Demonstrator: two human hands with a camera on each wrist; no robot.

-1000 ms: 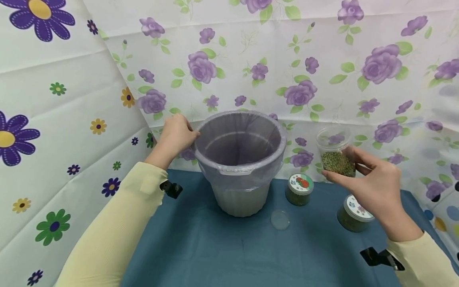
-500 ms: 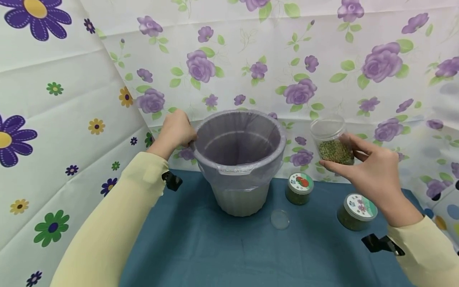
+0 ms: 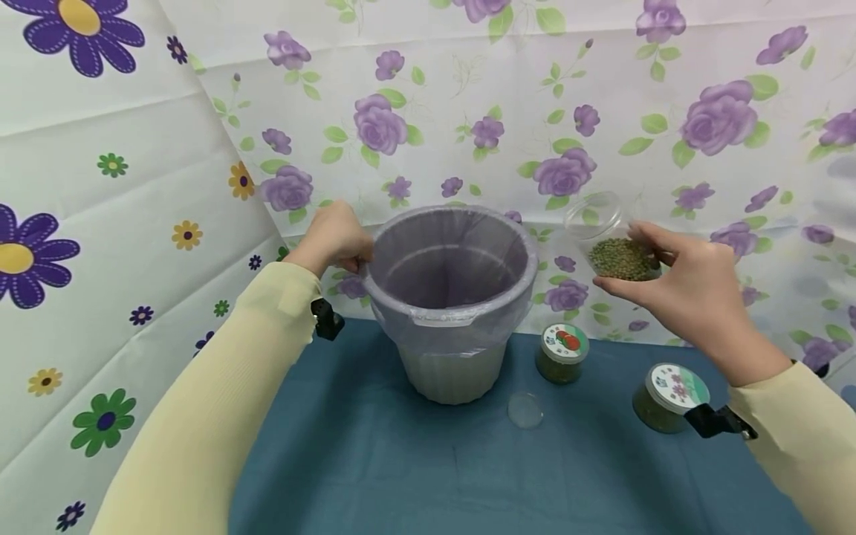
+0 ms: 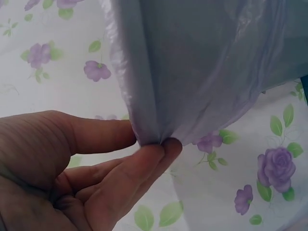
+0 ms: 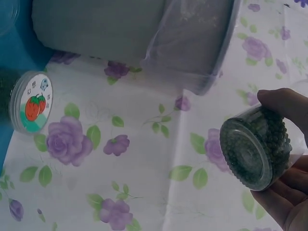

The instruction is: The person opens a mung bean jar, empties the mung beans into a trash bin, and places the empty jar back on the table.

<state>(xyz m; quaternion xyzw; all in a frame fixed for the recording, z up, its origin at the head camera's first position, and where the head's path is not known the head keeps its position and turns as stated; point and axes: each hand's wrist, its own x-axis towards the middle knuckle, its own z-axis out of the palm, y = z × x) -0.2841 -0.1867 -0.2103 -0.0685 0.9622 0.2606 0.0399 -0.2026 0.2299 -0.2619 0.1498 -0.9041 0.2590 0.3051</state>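
Note:
In the head view my left hand (image 3: 336,236) is at the left side of a pale bin (image 3: 451,375) lined with a thin purple plastic bag (image 3: 444,338). The left wrist view shows thumb and fingertips pinching the folded edge of that bag (image 4: 168,96). To the right of the bin, raised above the table, my right hand (image 3: 698,290) grips a clear plastic jar (image 3: 620,258) partly filled with small green beans. The jar leans with its open mouth up and towards the bin; its round base (image 5: 245,154) faces the right wrist camera.
A round clear lid (image 3: 524,411) lies in front of the bin. Two lidded tubs with printed tops stand to the right, one with a tomato picture (image 3: 562,355), the other with flowers (image 3: 669,397). Blue cloth (image 3: 414,468) covers the table; flowered sheeting hangs behind.
My right hand has lifted the jar slightly and tilted it further left, towards the bin. My left hand keeps its place at the bin's rim, with the wrist raised a little.

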